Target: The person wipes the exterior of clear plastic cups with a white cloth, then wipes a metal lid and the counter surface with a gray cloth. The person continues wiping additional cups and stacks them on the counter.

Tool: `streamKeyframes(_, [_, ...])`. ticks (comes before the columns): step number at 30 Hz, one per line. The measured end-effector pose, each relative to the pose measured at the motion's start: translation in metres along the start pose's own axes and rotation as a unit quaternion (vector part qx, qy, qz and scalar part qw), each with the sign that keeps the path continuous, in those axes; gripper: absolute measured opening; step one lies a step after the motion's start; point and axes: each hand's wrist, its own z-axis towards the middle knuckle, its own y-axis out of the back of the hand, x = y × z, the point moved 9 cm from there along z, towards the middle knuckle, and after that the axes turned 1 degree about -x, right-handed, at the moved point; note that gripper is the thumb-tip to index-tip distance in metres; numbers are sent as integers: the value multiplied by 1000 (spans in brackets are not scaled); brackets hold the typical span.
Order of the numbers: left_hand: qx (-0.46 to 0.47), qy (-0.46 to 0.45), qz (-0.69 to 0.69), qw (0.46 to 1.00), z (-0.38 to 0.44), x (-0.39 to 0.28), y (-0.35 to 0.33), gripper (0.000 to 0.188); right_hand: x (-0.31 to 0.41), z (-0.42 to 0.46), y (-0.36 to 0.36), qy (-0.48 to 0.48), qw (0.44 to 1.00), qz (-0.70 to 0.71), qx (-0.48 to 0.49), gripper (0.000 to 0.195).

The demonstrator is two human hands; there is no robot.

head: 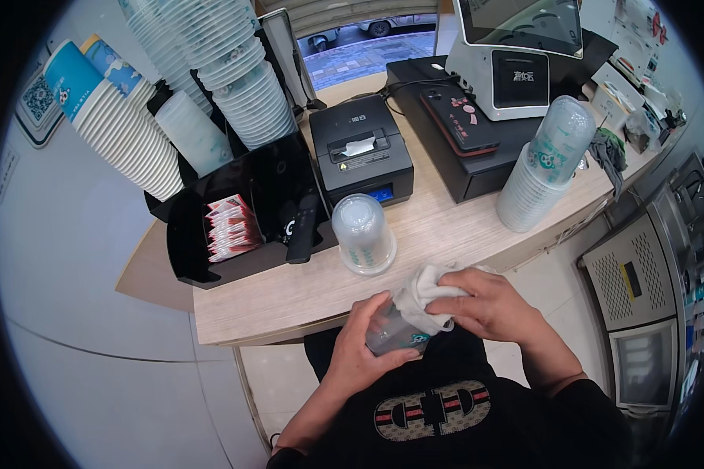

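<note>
My left hand (358,349) grips a clear plastic cup (396,334) with a printed design, held on its side in front of my body. With my right hand (487,302) I pinch a white cloth (425,293) that lies over the cup's rim end and partly hides it. Just beyond, an upside-down clear plastic cup (361,234) stands on the wooden counter (281,308). To the right rises a stack of clear plastic cups (522,199), with an upside-down cup (563,140) on top.
A black organizer (211,275) holds red-and-white packets (232,228) and a remote control (303,231). Behind it stand tall cup stacks (252,105) and paper cups (123,135). A receipt printer (361,152), a black cash drawer (475,176) and a point-of-sale terminal (498,70) stand farther back.
</note>
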Motion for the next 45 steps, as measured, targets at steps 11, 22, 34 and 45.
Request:
streamKeyframes(11, [-141,-27,-108,984,1,0,22,64,-2,-10,-77,-66,924,345,152,43])
streamKeyframes(22, [-104,-157,-121,975,6,-9,11,61,-14,-23,-91,-244,787,561,85,45])
streamKeyframes(34, [-68,24,-218,973,0,22,2,50,-7,-20,-96,-150,889,419,110,45])
streamKeyframes(45, [-39,18,-245,968,7,24,2,53,-7,-25,-89,-130,943,295,83,43])
